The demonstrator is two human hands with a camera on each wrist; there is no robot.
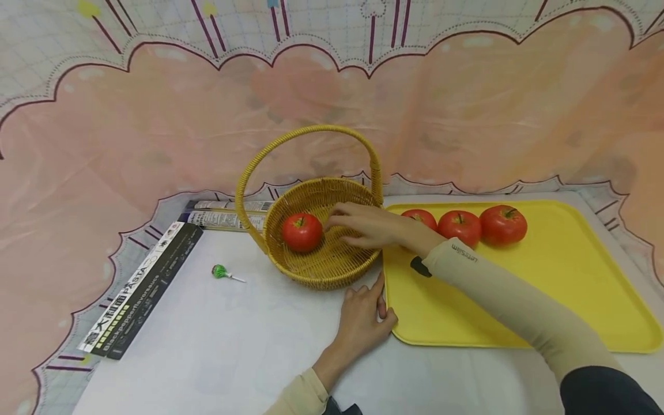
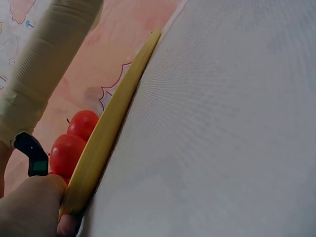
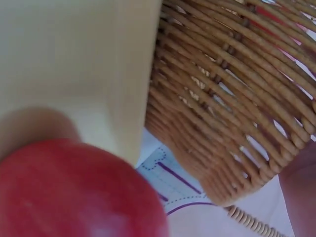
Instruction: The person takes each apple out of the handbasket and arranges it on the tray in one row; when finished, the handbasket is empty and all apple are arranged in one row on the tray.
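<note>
In the head view, a yellow wicker basket (image 1: pixel 332 279) with a tall arched handle holds one red apple (image 1: pixel 302 233) in its left half. My right hand (image 1: pixel 363 225) reaches over the basket's right side, its fingers loosely bent and holding nothing, the fingertips close beside that apple. At the near left corner of a yellow tray (image 1: pixel 519 300), my left hand (image 1: pixel 363 320) grips the rim; the left wrist view shows the tray edge (image 2: pixel 106 133) between its thumb side and a finger. Three more apples (image 1: pixel 503 225) sit along the tray's far side, one partly hidden by the right forearm.
Left of the basket lies a green lollipop (image 1: pixel 220 271). A black pasta box (image 1: pixel 142 288) slants along the table's left side. Long packages (image 1: pixel 223 219) lie behind the basket's left edge. A patterned cloth (image 1: pixel 207 132) hangs behind the white table (image 1: pixel 233 340).
</note>
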